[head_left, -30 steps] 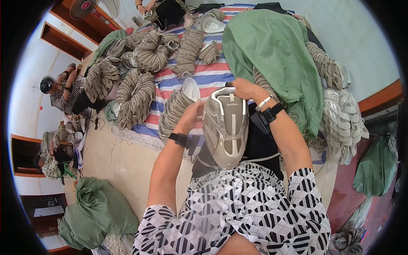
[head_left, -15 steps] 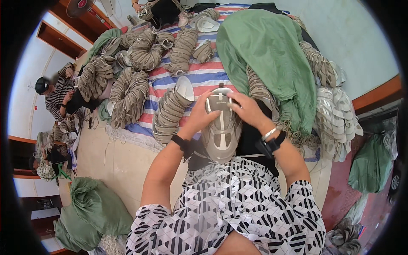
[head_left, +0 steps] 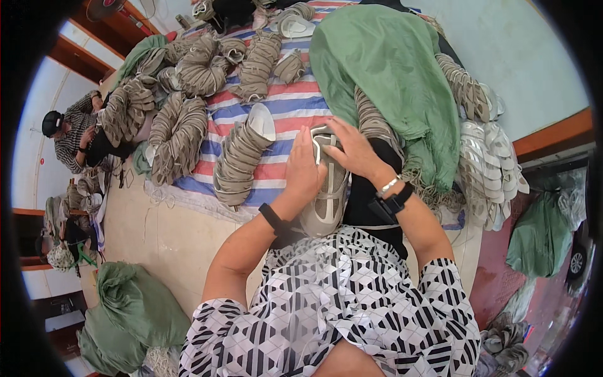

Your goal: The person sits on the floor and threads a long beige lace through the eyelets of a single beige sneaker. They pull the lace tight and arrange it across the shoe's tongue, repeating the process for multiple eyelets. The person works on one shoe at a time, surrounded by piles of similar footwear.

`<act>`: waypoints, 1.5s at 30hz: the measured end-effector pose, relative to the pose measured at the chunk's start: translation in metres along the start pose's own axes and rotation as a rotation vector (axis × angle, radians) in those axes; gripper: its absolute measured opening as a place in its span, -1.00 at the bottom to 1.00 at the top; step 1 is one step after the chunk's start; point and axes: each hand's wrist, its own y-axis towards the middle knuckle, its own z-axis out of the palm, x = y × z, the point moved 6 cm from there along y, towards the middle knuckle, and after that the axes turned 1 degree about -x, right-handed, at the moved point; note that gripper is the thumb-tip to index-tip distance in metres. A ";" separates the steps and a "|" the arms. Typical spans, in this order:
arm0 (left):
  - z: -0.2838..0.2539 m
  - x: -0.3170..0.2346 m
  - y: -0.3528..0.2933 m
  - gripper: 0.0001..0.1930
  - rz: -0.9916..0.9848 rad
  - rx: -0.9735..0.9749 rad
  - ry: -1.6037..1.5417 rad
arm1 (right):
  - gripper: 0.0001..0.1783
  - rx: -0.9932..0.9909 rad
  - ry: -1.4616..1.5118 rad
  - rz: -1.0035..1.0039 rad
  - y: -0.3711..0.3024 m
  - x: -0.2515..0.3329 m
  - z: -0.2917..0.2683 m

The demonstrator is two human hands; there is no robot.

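Note:
A grey-beige shoe upper (head_left: 326, 202) with pale trim rests in my lap, its toe toward me and its opening facing away. My left hand (head_left: 304, 164) lies along the left side of the opening, fingers straight and together, the thumb over the upper. From the right, my right hand (head_left: 355, 149) grips the collar and tongue, with its fingers bent over the far rim. Part of the opening is hidden by my fingers. Left of my hands, a curved stack of nested shoe uppers (head_left: 242, 162) sits on the striped sheet (head_left: 292, 116).
More stacks of uppers (head_left: 179, 141) lie at the far left. A green cloth sack (head_left: 386, 75) covers stacks on the right, beside pale uppers (head_left: 487, 169). A stuffed green sack (head_left: 135, 317) stands near left. Another person (head_left: 75, 135) sits at the far left.
My left hand has turned more upright and flattened along the shoe upper's side. My right hand has moved left, over the opening. The whole view has shifted slightly.

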 end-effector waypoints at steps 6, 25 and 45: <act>0.007 0.003 -0.008 -0.16 -0.022 0.001 0.068 | -0.35 0.130 -0.134 0.223 0.001 -0.008 0.032; -0.012 -0.038 -0.075 -0.35 0.146 0.384 0.148 | -0.61 0.009 0.239 0.146 -0.053 0.012 -0.010; -0.081 -0.037 -0.027 -0.72 -0.475 0.829 -0.821 | -0.67 -0.140 0.599 0.511 -0.103 0.004 -0.167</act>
